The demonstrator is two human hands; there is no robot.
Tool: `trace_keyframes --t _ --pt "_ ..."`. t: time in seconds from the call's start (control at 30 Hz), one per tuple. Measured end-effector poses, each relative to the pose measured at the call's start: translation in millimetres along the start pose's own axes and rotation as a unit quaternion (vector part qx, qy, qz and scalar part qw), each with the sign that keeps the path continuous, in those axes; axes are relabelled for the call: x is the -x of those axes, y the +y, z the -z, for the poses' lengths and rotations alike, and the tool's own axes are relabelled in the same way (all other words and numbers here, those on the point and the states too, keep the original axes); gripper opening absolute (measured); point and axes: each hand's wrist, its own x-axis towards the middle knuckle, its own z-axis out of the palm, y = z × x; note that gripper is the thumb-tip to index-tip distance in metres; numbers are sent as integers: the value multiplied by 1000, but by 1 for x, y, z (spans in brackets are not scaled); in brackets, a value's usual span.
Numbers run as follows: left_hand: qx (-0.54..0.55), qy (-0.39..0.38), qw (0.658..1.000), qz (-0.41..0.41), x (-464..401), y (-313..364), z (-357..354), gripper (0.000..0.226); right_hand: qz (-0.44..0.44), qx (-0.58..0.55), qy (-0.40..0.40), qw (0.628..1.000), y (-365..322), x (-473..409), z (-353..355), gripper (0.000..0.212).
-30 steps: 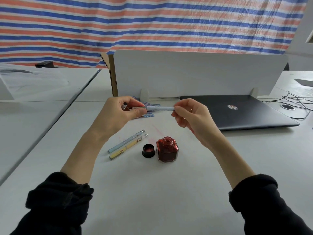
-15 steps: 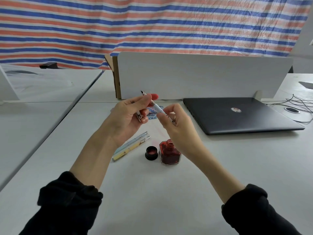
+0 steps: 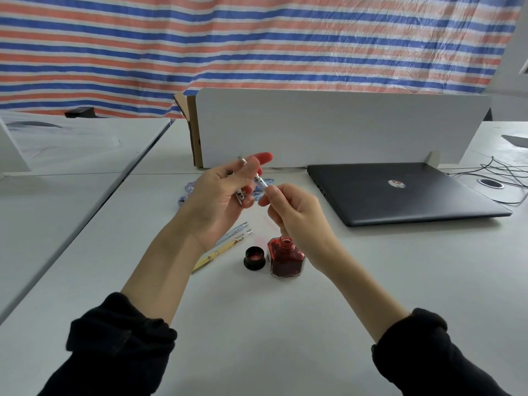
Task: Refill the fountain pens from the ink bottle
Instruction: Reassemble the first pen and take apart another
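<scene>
An open glass ink bottle (image 3: 285, 260) of red ink stands on the white desk, its black cap (image 3: 254, 258) lying just to its left. A yellow pen (image 3: 221, 251) and a pale blue pen (image 3: 235, 232) lie side by side left of the cap. Above them my left hand (image 3: 221, 201) grips a fountain pen's front section, nib (image 3: 241, 160) pointing up and away, and also holds a pen cap (image 3: 240, 197) in its fingers. My right hand (image 3: 291, 208) pinches the light blue barrel (image 3: 261, 182) of the same pen, just beside the left fingers.
A shut dark laptop (image 3: 400, 192) lies to the right, with cables (image 3: 503, 172) beyond it. A white divider panel (image 3: 343, 127) and a cardboard box edge (image 3: 193, 130) stand behind. A blue patterned cloth (image 3: 190, 190) lies under my left hand. A faint red stain marks the desk near the bottle.
The pen went from level between my hands to tilted, nib up. My hands drew closer together above the bottle, and the right hand now grips the barrel's end.
</scene>
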Motion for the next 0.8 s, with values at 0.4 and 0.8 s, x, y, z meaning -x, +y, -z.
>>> trace_keyframes --t 0.4,0.8 --pt "38 72 997 -6 -2 1 -6 12 2 -78 3 997 -5 4 -3 17" --pt "-51 34 998 -31 3 7 -3 28 -19 -60 8 998 -8 8 -9 22"
